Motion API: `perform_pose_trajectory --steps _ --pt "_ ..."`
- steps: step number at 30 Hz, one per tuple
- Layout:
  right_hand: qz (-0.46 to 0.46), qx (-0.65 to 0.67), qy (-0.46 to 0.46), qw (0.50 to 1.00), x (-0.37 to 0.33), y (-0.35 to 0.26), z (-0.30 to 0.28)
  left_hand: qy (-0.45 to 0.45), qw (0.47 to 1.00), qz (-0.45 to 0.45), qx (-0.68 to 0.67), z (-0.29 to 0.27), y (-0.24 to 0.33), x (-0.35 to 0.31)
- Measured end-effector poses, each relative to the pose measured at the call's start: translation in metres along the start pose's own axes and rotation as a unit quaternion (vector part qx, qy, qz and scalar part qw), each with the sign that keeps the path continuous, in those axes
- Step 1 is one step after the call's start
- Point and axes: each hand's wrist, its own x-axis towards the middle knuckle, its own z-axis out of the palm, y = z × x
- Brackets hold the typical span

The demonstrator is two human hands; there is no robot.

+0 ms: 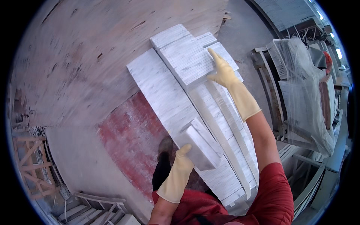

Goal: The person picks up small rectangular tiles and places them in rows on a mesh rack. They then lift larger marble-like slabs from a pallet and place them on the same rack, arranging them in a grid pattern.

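Observation:
My left hand (182, 162), in a cream rubber glove, grips the near end of a small stack of white-grey marble-look tiles (202, 144); the thumb lies against its side and the other fingers are mostly hidden. That stack rests at an angle over rows of similar tiles (165, 90). Farther off, my right hand (222, 70), gloved alike, has its thumb and fingers spread at the right edge of a larger raised stack of tiles (183, 52). Two pale flat straps (228, 112) run lengthwise over the tiles between my arms.
A large wooden board (86, 48) spreads over the far left, with a worn red surface (129, 138) before it. On the right, a rack (277, 90) carries goods under clear plastic film (303, 101). Wooden frames (35, 165) stand at the lower left.

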Motion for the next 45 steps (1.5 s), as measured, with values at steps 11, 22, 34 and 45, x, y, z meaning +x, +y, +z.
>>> perform_pose_trajectory --steps 11,22,34,45 --pt "0.055 0.037 -0.012 0.998 -0.027 0.000 0.015 0.012 0.999 -0.032 0.004 0.014 0.016 -0.008" --pt "-0.152 -0.310 -0.190 0.919 -0.010 -0.031 0.020 -0.030 1.000 -0.006 0.007 0.000 0.016 -0.002" --pt "0.274 0.153 -0.010 0.949 -0.398 0.034 -0.052 -0.006 0.982 -0.032 0.184 -0.006 -0.061 -0.024" --pt "0.601 0.578 0.201 0.514 -0.791 0.030 -0.126 0.013 0.927 -0.321 0.196 -0.016 -0.224 -0.107"
